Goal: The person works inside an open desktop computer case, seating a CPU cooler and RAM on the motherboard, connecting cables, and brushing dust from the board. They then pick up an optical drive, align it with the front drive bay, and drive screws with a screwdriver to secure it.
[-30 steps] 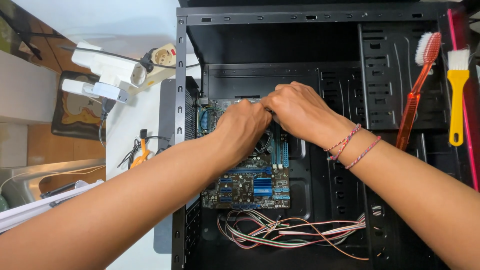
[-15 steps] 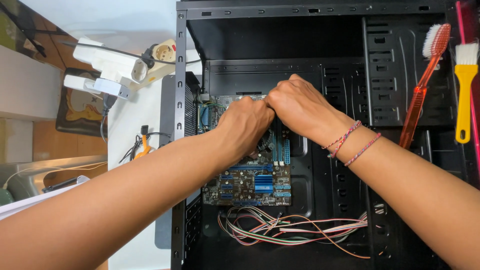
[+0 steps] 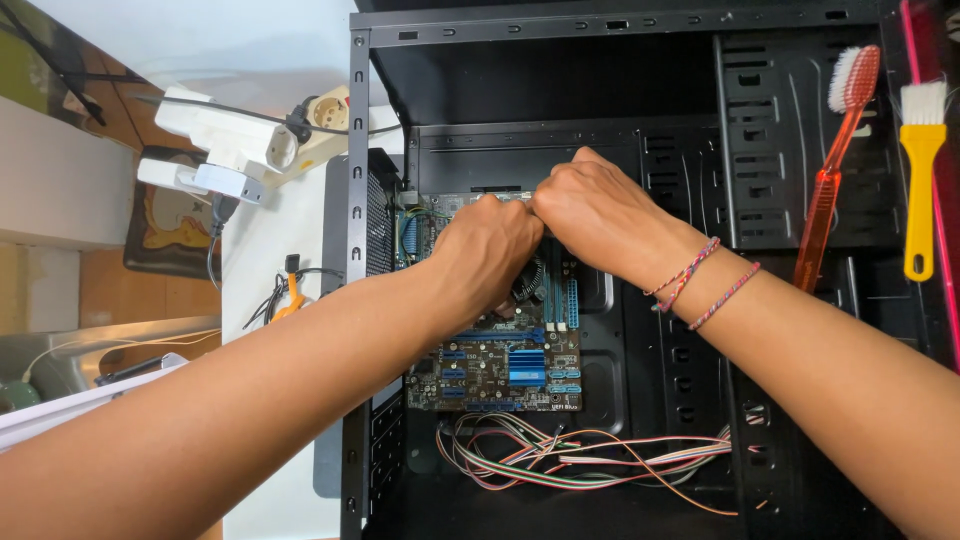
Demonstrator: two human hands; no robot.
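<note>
An open black computer case lies on its side with a dark motherboard mounted inside. My left hand rests curled over the board's upper part, next to a round cooler fan partly hidden beneath it. My right hand, with thread bracelets on its wrist, presses against the left hand at the board's top edge. Both hands have their fingers closed around something small that the knuckles hide. I cannot tell what it is.
A bundle of coloured wires lies loose at the case bottom. An orange toothbrush and a yellow brush rest on the case's right part. A white power strip with plugs sits on the white table at left.
Both hands stayed together at the board's top edge. The view shifted slightly, and the hands barely changed their pose.
</note>
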